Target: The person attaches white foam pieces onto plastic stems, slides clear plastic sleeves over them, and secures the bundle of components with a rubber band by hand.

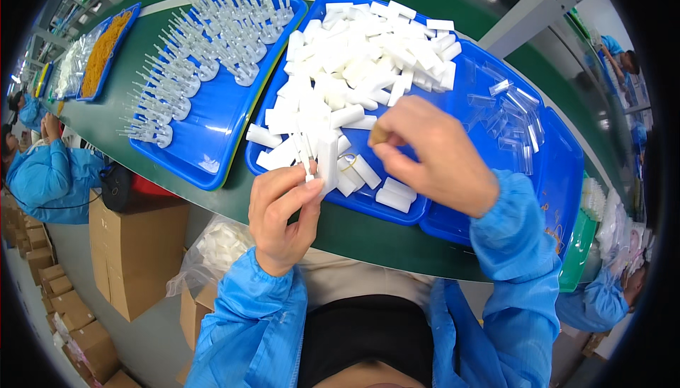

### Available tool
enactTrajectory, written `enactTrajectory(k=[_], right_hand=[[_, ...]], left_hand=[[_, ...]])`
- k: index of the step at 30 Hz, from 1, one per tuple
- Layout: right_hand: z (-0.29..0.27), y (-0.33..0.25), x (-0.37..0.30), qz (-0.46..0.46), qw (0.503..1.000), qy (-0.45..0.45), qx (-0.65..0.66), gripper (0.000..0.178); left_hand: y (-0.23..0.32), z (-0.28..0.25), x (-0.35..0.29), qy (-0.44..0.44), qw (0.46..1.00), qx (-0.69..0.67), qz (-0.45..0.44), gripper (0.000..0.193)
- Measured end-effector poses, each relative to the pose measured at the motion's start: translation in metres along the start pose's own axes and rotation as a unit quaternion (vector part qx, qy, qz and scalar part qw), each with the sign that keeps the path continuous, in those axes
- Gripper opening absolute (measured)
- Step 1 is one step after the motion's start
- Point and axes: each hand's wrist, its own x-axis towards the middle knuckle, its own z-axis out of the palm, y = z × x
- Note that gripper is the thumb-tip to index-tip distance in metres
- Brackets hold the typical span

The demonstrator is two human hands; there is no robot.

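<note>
Table top (113, 115) dark green, trays (205, 156) solid blue, blocks (354, 62) plain white, tubes (506, 115) colourless, sleeves (517, 246) light blue, shirt (365, 331) black, carton (134, 264) brown, side bin (575, 257) brighter green

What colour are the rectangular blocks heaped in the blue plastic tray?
The blocks are white; head view.

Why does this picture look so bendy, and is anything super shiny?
In the head view, the fisheye lens makes the green table look curved, with black corners; also in the head view, the white pieces look very bright and the left blue tray shows glare.
</note>
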Motion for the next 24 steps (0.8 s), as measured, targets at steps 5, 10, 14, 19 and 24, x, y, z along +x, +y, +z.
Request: enactTrajectory(k=[5,10,14,19,24], right_hand=[[-0.011,0.002,-0.001,0.056,0.998,0.005,0.012,0.009],[0.028,-0.009,-0.002,0.001,0.991,-0.071,-0.111,0.021],[0.019,0.005,-0.002,0.031,0.974,-0.023,-0.223,0.021],[0.000,0.009,0.007,-0.034,0.940,-0.101,-0.324,0.021],[-0.019,-0.003,0.009,0.055,0.986,-0.108,-0.117,0.029]], left_hand=[[-0.003,-0.001,0.003,0.007,1.000,-0.018,-0.023,0.043],[-0.002,-0.009,0.001,0.021,1.000,0.001,-0.021,0.043],[-0.001,0.008,0.004,0.011,0.999,-0.031,-0.005,0.039],[-0.001,0.001,0.000,0.024,0.999,-0.022,0.013,0.044],[-0.002,-0.001,0.003,0.035,0.999,-0.004,0.032,0.042]])
